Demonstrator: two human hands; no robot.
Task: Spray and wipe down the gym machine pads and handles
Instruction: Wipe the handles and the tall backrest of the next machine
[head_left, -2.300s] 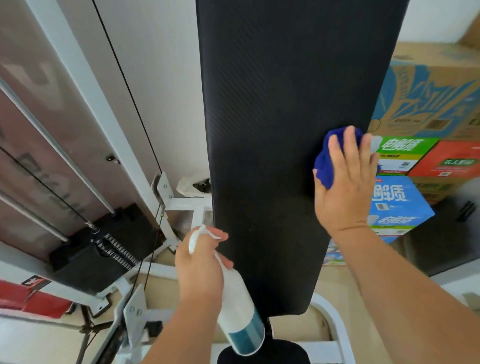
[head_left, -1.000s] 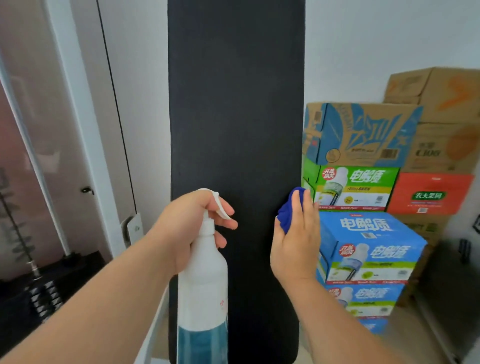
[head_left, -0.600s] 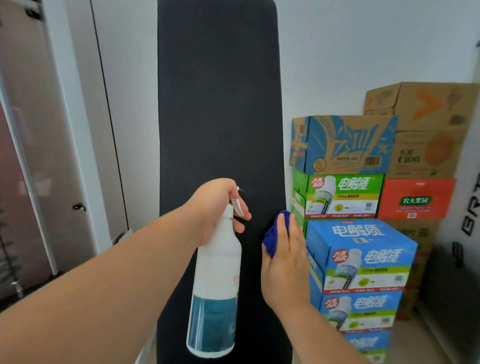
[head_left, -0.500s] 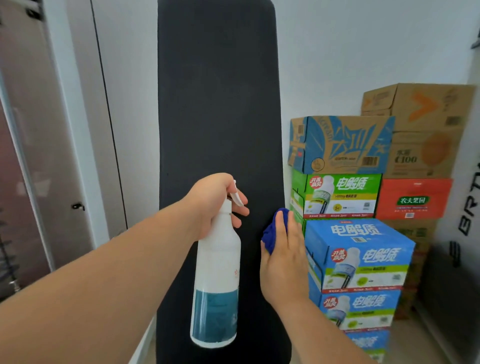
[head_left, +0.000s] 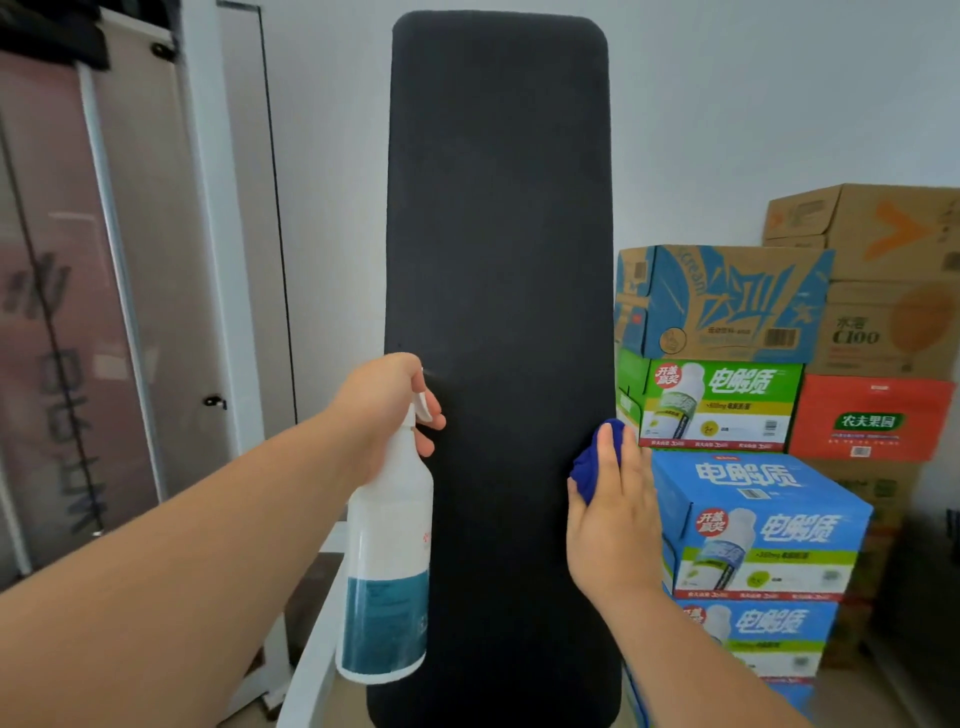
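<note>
The left hand (head_left: 384, 408) has raised the white spray bottle (head_left: 387, 545) to the middle of the tall black upright pad (head_left: 498, 208), grip curled round the trigger. The right hand (head_left: 615, 525), fingers flat, still presses the blue cloth (head_left: 589, 462) at the pad's right edge. Fresh spraying looks next.

Bottle came up and the whole pad swung into view

So the left hand (head_left: 387, 410) lifted the spray bottle (head_left: 389, 545) from way down by the white frame up in front of the black back pad (head_left: 498, 234), nozzle turned toward the pad and a finger curled on the trigger. The right hand (head_left: 613, 525) slid the blue cloth (head_left: 592, 462) from well onto the pad's face out to its right edge, flat fingers half off the side. The head tilted up too: the weight stack and cables dropped out of frame, the pad's rounded top showed up, and the stack of cardboard boxes (head_left: 753, 519) came fully into view.
</note>
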